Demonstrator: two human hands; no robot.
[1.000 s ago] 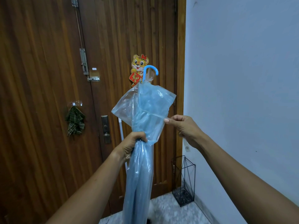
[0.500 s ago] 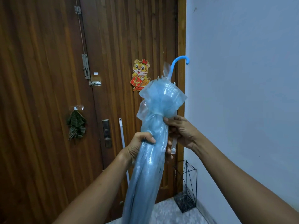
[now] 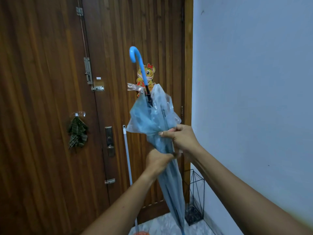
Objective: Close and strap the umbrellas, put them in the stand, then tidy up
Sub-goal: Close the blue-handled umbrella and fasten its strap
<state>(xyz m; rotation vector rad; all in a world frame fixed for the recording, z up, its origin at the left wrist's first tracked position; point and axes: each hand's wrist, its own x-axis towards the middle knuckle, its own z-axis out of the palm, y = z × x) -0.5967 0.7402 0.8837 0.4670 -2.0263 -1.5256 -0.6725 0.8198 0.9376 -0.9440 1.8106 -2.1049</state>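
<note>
- The umbrella (image 3: pixel 152 116), pale blue and see-through, stands nearly upright before the door (image 3: pixel 50 99), with its hooked handle (image 3: pixel 135 53) up and leaning left and its tip down.
- The right hand (image 3: pixel 183 139) curls round the bunched canopy, just above the left hand (image 3: pixel 157 161), which grips the folds. The strap cannot be made out.
- The wire stand (image 3: pixel 193 215) sits low to the right, beside the tip.
- No writing is readable, and the tiger sticker (image 3: pixel 149 73) is partly hidden.

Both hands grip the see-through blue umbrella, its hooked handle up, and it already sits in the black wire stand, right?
Not quite. The head view shows the left hand and right hand gripping the umbrella, hooked handle up, but it is outside the black wire stand, to its left.
</note>
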